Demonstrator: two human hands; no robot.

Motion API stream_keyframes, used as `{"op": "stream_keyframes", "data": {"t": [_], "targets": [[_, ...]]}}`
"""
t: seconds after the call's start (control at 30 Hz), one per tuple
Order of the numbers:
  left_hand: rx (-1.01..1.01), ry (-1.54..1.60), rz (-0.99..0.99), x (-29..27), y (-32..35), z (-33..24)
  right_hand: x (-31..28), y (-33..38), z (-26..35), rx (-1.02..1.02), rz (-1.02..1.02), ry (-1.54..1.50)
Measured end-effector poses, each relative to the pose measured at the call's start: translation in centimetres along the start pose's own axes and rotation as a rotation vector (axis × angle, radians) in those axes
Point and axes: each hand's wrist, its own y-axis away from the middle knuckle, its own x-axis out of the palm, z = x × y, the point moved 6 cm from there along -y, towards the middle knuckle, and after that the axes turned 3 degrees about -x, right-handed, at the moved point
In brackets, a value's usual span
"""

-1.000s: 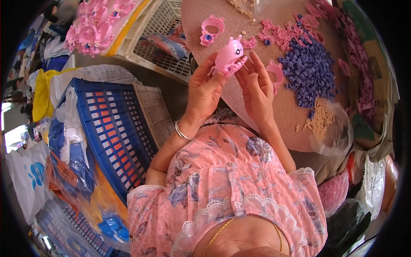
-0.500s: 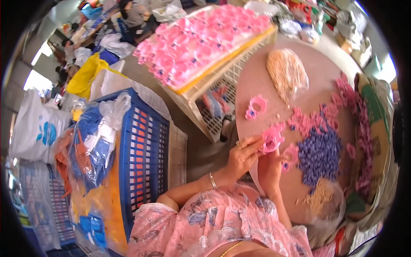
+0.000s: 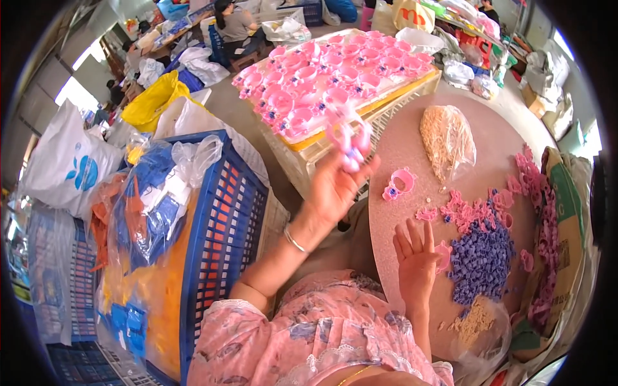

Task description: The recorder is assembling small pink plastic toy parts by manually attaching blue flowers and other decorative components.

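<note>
Your left hand [image 3: 335, 186] has swung the pink toy [image 3: 353, 143] away from the bench [image 3: 396, 141] toward the yellow-edged tray [image 3: 400, 92], fingers closed around it; your right hand [image 3: 417, 262], now freed, spreads open and empty left of the blue pieces [image 3: 479, 257].

**Daylight From Both Sides of a Workroom**

The room is wide and lit by daylight. The counter [image 3: 391, 149] has a rounded edge and a speckled, pinkish-brown top. Beyond its far edge, the floor [image 3: 512, 110] is pale grey; beside its left edge, the floor lies in shadow and is darker. Well past the left edge rises a greyish wall [image 3: 46, 83], where windows [image 3: 77, 95] shine almost white. Past the right edge, another window [image 3: 562, 45] is also bright. A long table [image 3: 183, 29] stands in the distance, beyond the far left.
</note>
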Motion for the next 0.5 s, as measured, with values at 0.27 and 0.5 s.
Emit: {"op": "stream_keyframes", "data": {"t": [0.27,0.5], "targets": [[-0.005,-0.096,0.085,3.5,-8.8,-7.8,3.5,-6.5,6.1,-0.421,0.158,1.261],[0.004,-0.121,0.019,3.6,-14.1,-8.7,7.1,-28.7,5.0,-0.366,0.215,1.617]]}}
